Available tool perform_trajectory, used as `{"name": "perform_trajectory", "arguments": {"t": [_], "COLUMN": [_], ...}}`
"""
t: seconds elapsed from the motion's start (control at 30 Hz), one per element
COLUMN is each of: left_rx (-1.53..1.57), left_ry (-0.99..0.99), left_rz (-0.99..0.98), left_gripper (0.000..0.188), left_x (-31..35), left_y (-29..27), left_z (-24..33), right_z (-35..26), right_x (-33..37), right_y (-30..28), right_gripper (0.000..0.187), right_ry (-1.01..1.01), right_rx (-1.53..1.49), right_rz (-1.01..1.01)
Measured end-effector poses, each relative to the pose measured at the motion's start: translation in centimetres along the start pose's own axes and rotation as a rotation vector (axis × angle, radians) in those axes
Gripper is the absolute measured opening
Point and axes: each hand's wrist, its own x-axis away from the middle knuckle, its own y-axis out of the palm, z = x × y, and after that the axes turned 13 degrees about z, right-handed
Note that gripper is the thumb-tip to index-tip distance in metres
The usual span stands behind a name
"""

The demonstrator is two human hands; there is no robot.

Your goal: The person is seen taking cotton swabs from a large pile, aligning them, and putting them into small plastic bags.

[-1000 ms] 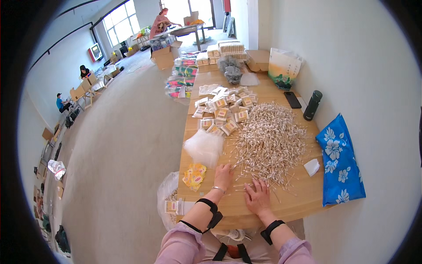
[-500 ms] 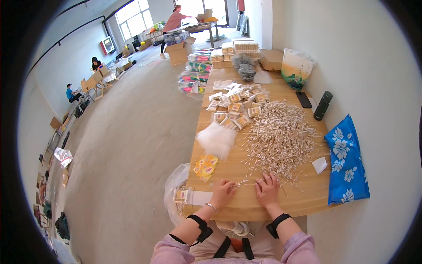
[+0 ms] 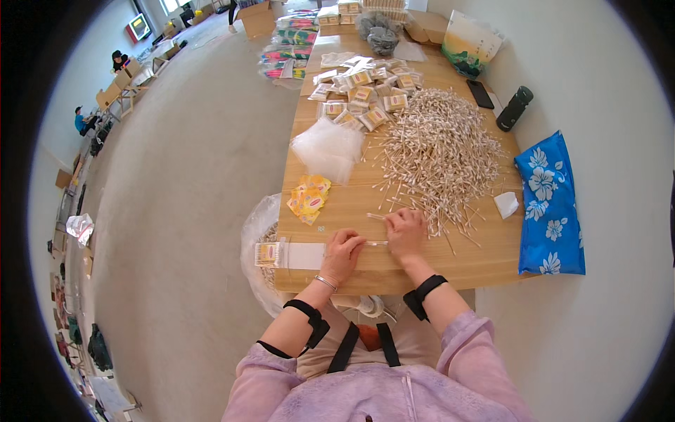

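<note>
A: Head view. Where're the swabs [image 3: 377, 243] rel. to the fingers?
B: Btwn the hands, nr edge of the table [image 3: 450, 271]. Thin bit runs crosswise: one end at L fingertips, other at R. Another juts left from R fingertips, a bit farther off.
A: L hand [image 3: 342, 254] state?
B: Thumb + index pressed together, pinching swab ends. Other fingers curled, can't tell exactly how.
A: R hand [image 3: 406, 235]?
B: Fingers bent + bunched, palm down, tips pinching swabs. Thumb mostly hidden. Exact no. of swabs: can't tell, too small.
A: Main pile?
B: Big loose swab pile [image 3: 443, 148], just beyond R hand, spreading far + right. Strays at its nr edge come close to R fingers.
A: L of L hand?
B: White strip [image 3: 306, 256] flat, just beside it; then small swab pack [image 3: 270, 254] at table's L edge, w/ clear plastic bag [image 3: 254, 218] around that corner. Yellow cards [image 3: 308, 198] a bit farther, clear sleeves [image 3: 329, 149] past those, then heap of filled packets [image 3: 362, 91], L of pile's far part.
A: R side?
B: White tissue [image 3: 506, 205] nr pile, blue floral pouch [image 3: 554, 211] along R edge; dark bottle [image 3: 515, 109] + phone [image 3: 480, 93] farther, both apart from hands.
</note>
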Motion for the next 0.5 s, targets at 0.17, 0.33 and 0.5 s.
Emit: {"name": "perform_trajectory", "arguments": {"t": [0.17,0.33,0.5], "left_rx": [-0.096,-0.094,-0.048], "left_ry": [0.031,0.025,0.003], "left_rz": [0.073,0.014,-0.03], "left_gripper": [0.044,0.046,0.038], "left_x": [0.1,-0.2,-0.2], "left_y": [-0.2,-0.7,-0.7], "left_z": [1.0,1.5,1.1], "right_z": [-1.9,0.7,1.9], "right_x": [1.4,-1.6,-2.0], "right_y": [-0.1,0.4,0.9], "right_gripper": [0.007,0.012,0.01], "right_ry": [-0.122,0.02,0.054], "right_rx": [-0.244,0.106,0.145], "right_rz": [-0.206,-0.011,-0.048]}}
